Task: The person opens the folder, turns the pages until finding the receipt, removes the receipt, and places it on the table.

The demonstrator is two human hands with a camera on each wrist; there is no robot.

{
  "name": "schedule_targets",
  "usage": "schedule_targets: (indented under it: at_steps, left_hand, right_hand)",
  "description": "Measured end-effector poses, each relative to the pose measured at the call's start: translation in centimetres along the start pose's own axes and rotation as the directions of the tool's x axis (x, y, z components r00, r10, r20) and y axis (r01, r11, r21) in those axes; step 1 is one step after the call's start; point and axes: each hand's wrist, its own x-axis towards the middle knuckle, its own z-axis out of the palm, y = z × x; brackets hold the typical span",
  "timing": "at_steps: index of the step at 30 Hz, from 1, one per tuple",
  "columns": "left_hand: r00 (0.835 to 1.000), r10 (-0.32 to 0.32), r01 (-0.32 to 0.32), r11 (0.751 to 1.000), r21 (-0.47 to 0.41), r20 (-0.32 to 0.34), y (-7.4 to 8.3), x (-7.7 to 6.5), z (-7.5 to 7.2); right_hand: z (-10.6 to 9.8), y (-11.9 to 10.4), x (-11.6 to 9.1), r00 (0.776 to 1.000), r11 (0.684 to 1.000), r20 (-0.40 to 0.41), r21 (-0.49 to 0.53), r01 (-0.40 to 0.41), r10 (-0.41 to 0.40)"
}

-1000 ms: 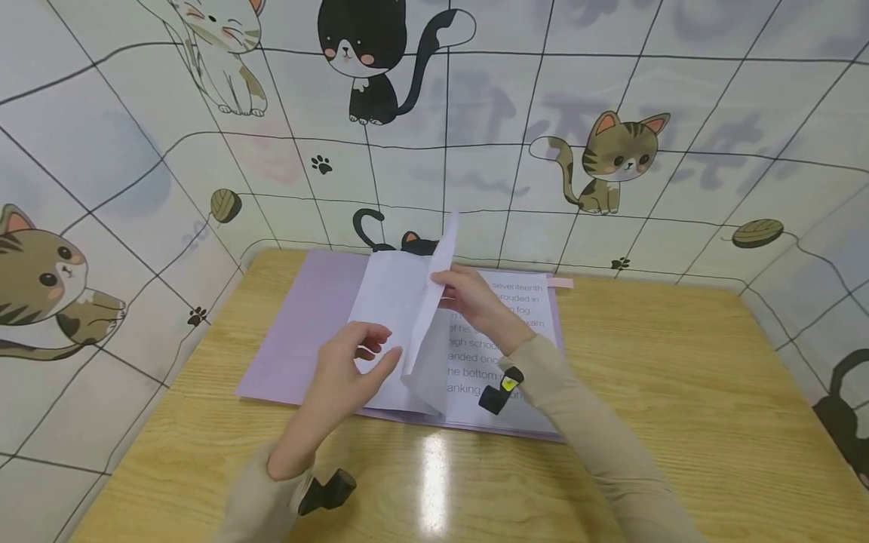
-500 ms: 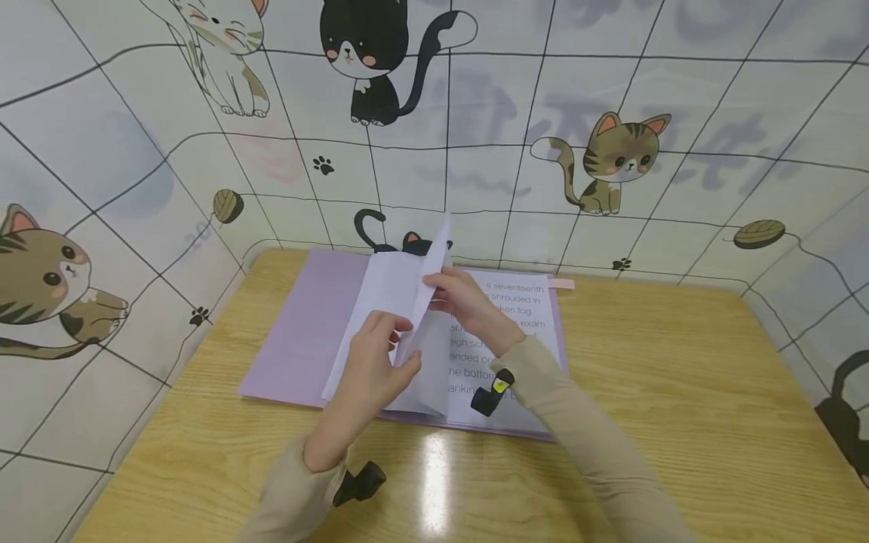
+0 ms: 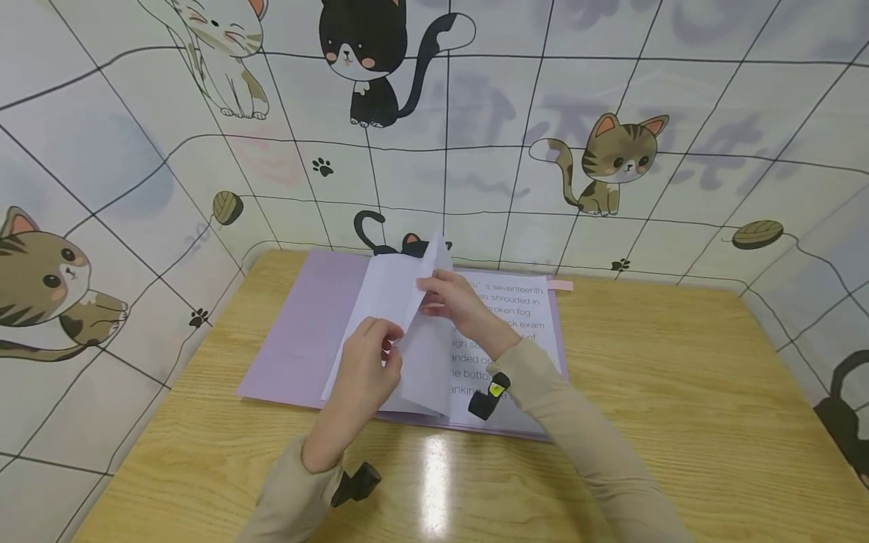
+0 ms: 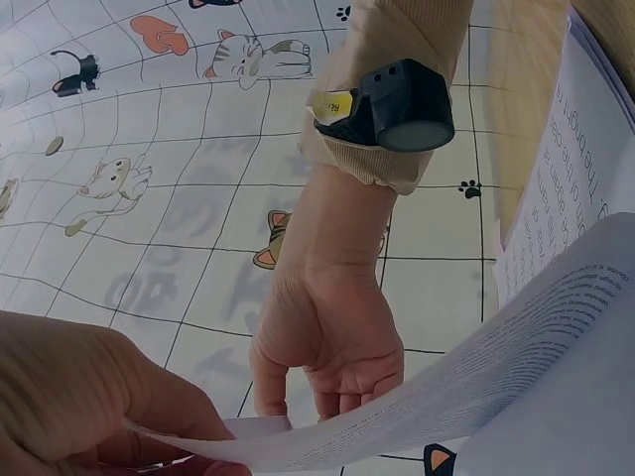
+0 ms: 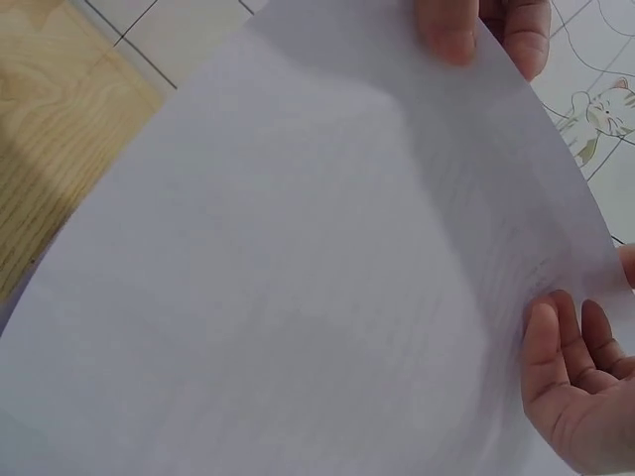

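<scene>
A booklet with a purple cover (image 3: 299,324) lies spread on the wooden table, and one white page (image 3: 426,362) stands raised and curved near its middle. My left hand (image 3: 370,366) pinches the page's free edge low down; the left wrist view shows thumb and finger on the paper edge (image 4: 327,441). Higher up the same edge, my right hand (image 3: 458,302) holds the page between thumb and fingers. Printed text in large letters shows on the right-hand page (image 3: 509,332), partly behind the right hand and sleeve. In the right wrist view the raised sheet (image 5: 298,248) fills most of the frame.
A pink tab (image 3: 560,285) sticks out at the booklet's upper right. Wooden tabletop (image 3: 665,377) extends to both sides. A white cloth or panel with a grid and cartoon cats (image 3: 614,162) rises behind the table. Each wrist carries a small black camera (image 3: 356,483).
My left hand has moved right and now pinches the page edge. The right hand has shifted slightly left and down with the page, uncovering more text on the right.
</scene>
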Motion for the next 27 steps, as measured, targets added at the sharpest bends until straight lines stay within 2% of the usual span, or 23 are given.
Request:
schedule_targets:
  at_steps: [13, 21, 27]
  left_hand:
    - [0.999, -0.035, 0.035, 0.999, 0.038, -0.005, -1.5, -0.1, -0.8]
    - [0.995, -0.096, 0.096, 0.992, 0.079, 0.001, -3.7, -0.7, -1.8]
    - [0.991, -0.133, 0.132, 0.988, 0.081, 0.006, -5.9, -1.2, -2.1]
  right_hand:
    - [-0.2, -0.3, -0.6, 1.000, 0.997, 0.006, -0.072, 0.017, -0.016]
    - [-1.9, -0.1, -0.8, 1.000, 0.996, 0.002, -0.088, 0.005, -0.005]
    - [-3.5, 0.1, -0.8, 1.000, 0.998, -0.020, -0.062, -0.008, 0.006]
